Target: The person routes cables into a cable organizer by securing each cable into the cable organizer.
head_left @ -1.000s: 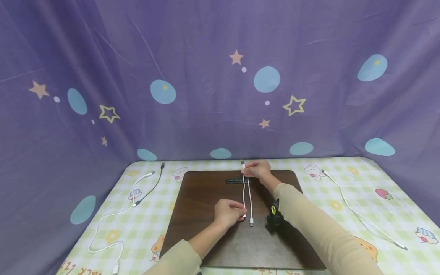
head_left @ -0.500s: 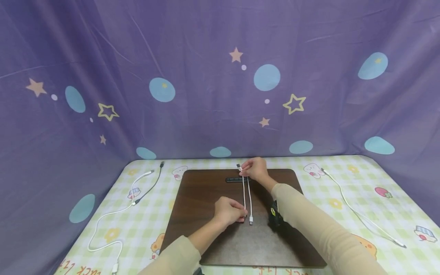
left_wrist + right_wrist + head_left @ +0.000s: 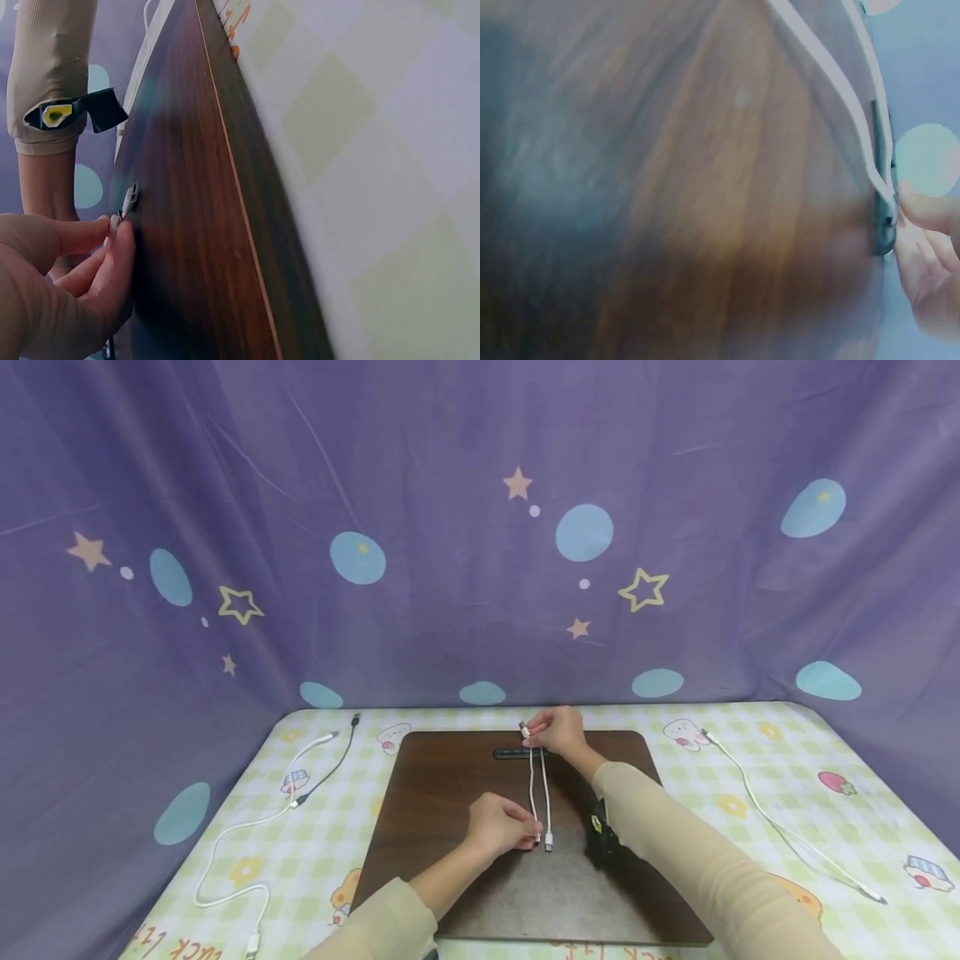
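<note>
My left hand (image 3: 497, 823) pinches the lower plug end of a white USB cable (image 3: 532, 777) between thumb and fingers, over a dark brown wooden board (image 3: 442, 860). At the board's far edge my right hand (image 3: 559, 729) pinches the same cable's upper end, and its USB plug (image 3: 524, 728) sticks out to the left of the fingertips. Just below is a black slotted cable clip (image 3: 512, 753), partly covered by that hand. A second white cable (image 3: 547, 797) runs down from the clip, its lower plug (image 3: 130, 196) beside the left fingertips.
On the checked tablecloth at left lie a long white cable (image 3: 217, 843) and a short black cable (image 3: 330, 774), overlapping at one end. Another white cable (image 3: 772, 822) lies to the right of the board. A purple curtain (image 3: 450, 568) hangs behind the table.
The upper USB plug has swung from upright to a leftward tilt and lowered slightly with the right hand. My left hand has shifted slightly right and nearer, and the cable now bows a little.
</note>
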The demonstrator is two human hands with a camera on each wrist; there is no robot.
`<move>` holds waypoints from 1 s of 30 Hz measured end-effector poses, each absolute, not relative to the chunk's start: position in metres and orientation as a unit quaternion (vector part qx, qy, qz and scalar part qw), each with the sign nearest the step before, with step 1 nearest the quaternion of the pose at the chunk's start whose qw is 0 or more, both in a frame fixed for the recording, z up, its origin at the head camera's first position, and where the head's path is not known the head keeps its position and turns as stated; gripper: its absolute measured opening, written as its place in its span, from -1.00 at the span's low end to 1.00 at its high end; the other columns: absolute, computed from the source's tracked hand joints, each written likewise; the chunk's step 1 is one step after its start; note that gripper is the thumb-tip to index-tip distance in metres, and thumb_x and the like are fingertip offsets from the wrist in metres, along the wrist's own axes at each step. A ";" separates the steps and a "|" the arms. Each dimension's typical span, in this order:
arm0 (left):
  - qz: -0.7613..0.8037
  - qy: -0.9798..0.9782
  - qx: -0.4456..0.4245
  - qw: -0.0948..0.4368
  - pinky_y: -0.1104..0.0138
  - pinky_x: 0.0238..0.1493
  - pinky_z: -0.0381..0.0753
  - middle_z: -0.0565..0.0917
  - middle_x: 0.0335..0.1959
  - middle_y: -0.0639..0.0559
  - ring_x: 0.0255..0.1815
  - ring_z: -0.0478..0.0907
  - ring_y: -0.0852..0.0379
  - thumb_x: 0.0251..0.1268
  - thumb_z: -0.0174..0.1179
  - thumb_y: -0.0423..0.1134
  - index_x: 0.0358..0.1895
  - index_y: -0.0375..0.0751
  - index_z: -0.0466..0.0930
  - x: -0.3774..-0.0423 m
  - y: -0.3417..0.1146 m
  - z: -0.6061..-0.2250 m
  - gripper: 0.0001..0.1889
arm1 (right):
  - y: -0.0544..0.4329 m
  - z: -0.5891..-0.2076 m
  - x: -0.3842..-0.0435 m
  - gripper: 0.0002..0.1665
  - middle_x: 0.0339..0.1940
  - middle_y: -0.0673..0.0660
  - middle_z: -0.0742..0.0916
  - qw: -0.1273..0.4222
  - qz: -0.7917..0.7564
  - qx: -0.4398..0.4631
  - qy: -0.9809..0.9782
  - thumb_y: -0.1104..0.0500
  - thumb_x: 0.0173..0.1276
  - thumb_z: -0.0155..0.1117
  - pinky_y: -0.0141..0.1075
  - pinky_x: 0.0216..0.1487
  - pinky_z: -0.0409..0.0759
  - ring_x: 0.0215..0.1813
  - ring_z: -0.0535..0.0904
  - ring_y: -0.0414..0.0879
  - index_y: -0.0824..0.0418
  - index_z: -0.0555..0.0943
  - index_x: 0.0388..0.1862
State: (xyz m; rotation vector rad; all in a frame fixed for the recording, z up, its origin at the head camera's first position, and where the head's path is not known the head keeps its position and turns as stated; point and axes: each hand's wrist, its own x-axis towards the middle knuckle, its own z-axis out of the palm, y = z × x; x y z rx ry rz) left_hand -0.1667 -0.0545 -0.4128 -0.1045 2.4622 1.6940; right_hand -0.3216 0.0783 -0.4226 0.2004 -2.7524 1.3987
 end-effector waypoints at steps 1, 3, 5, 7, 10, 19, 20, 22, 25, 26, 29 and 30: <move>0.554 0.830 -0.029 0.065 0.39 -0.55 0.71 0.74 -0.57 -0.21 -0.65 0.68 0.16 -0.02 0.39 -0.47 -0.46 -0.46 0.71 -0.167 -0.055 -0.413 -0.93 | 0.079 -0.422 -0.321 -0.67 -0.40 0.16 0.82 0.021 0.452 0.060 -0.890 0.28 -0.14 0.61 -0.54 -0.40 0.61 -0.43 0.75 -0.19 0.30 0.75 -0.32; 0.530 0.847 -0.019 0.042 0.41 -0.59 0.68 0.74 -0.59 -0.18 -0.66 0.66 0.18 -0.03 0.41 -0.43 -0.47 -0.41 0.73 -0.167 -0.056 -0.412 -0.91 | 0.079 -0.419 -0.320 -0.65 -0.37 0.17 0.82 0.017 0.457 0.050 -0.888 0.25 -0.11 0.60 -0.52 -0.35 0.64 -0.38 0.77 -0.15 0.31 0.74 -0.28; 0.507 0.861 -0.013 0.022 0.44 -0.61 0.63 0.74 -0.60 -0.16 -0.65 0.66 0.17 -0.05 0.43 -0.39 -0.45 -0.38 0.74 -0.168 -0.057 -0.411 -0.89 | 0.080 -0.417 -0.319 -0.62 -0.33 0.19 0.82 0.011 0.467 0.039 -0.883 0.22 -0.08 0.59 -0.50 -0.33 0.65 -0.37 0.77 -0.16 0.32 0.74 -0.23; 0.495 0.869 -0.008 0.011 0.45 -0.58 0.60 0.75 -0.57 -0.15 -0.60 0.67 0.17 -0.06 0.44 -0.35 -0.42 -0.37 0.74 -0.169 -0.058 -0.409 -0.86 | 0.082 -0.414 -0.319 -0.60 -0.27 0.21 0.81 0.003 0.483 0.031 -0.875 0.20 -0.03 0.57 -0.50 -0.34 0.65 -0.39 0.75 -0.19 0.32 0.73 -0.18; 0.490 0.872 0.001 0.010 0.43 -0.47 0.64 0.77 -0.46 -0.16 -0.48 0.71 0.13 -0.05 0.43 -0.32 -0.33 -0.38 0.73 -0.170 -0.060 -0.409 -0.79 | 0.087 -0.411 -0.318 -0.56 -0.13 0.26 0.79 -0.019 0.515 0.034 -0.856 0.19 0.06 0.51 -0.46 -0.32 0.68 -0.37 0.72 -0.23 0.36 0.68 -0.07; 0.520 0.854 0.007 0.030 0.27 -0.13 0.73 0.76 -0.16 -0.21 -0.14 0.72 -0.04 0.07 0.37 -0.22 -0.09 -0.38 0.65 -0.173 -0.062 -0.405 -0.64 | 0.115 -0.401 -0.317 -0.44 0.18 0.41 0.62 -0.082 0.528 0.141 -0.833 0.30 0.17 0.37 -0.23 0.10 0.67 0.15 0.63 0.19 0.47 0.51 0.15; 0.520 0.853 0.007 0.031 0.25 -0.10 0.72 0.75 -0.13 -0.21 -0.11 0.72 -0.05 0.08 0.37 -0.21 -0.07 -0.36 0.64 -0.174 -0.062 -0.405 -0.63 | 0.119 -0.401 -0.317 -0.43 0.18 0.42 0.61 -0.085 0.532 0.142 -0.831 0.32 0.16 0.38 -0.20 0.13 0.66 0.16 0.62 0.21 0.47 0.50 0.16; 0.520 0.853 0.012 0.031 0.21 -0.04 0.72 0.73 -0.07 -0.22 -0.05 0.70 -0.08 0.08 0.38 -0.19 -0.03 -0.35 0.63 -0.175 -0.062 -0.405 -0.59 | 0.127 -0.401 -0.316 -0.41 0.19 0.43 0.60 -0.086 0.528 0.143 -0.833 0.33 0.14 0.39 -0.15 0.18 0.64 0.20 0.59 0.24 0.47 0.49 0.17; 0.517 0.855 0.022 0.035 0.16 0.05 0.68 0.70 0.01 -0.23 0.03 0.67 -0.11 0.08 0.38 -0.14 0.03 -0.32 0.60 -0.177 -0.062 -0.405 -0.54 | 0.140 -0.400 -0.314 -0.38 0.20 0.44 0.59 -0.082 0.519 0.148 -0.838 0.32 0.15 0.40 -0.11 0.21 0.62 0.22 0.56 0.26 0.47 0.47 0.20; 0.519 0.853 0.025 0.037 0.14 0.08 0.67 0.69 0.03 -0.23 0.06 0.66 -0.12 0.08 0.38 -0.14 0.05 -0.32 0.59 -0.178 -0.062 -0.405 -0.52 | 0.145 -0.400 -0.313 -0.37 0.20 0.44 0.59 -0.079 0.516 0.147 -0.840 0.31 0.14 0.41 -0.10 0.22 0.61 0.23 0.56 0.26 0.46 0.48 0.20; 0.526 0.849 0.036 0.045 0.09 0.14 0.63 0.66 0.08 -0.24 0.12 0.62 -0.15 0.09 0.37 -0.12 0.10 -0.33 0.56 -0.180 -0.062 -0.403 -0.48 | 0.160 -0.399 -0.310 -0.34 0.22 0.45 0.58 -0.073 0.504 0.154 -0.847 0.27 0.16 0.41 -0.05 0.25 0.59 0.25 0.53 0.28 0.45 0.45 0.24; 0.527 0.847 0.039 0.048 0.08 0.16 0.62 0.65 0.10 -0.25 0.14 0.61 -0.15 0.10 0.37 -0.12 0.11 -0.34 0.54 -0.181 -0.062 -0.402 -0.47 | 0.165 -0.398 -0.309 -0.32 0.23 0.45 0.57 -0.072 0.502 0.154 -0.848 0.26 0.16 0.41 -0.04 0.26 0.57 0.26 0.52 0.29 0.45 0.44 0.25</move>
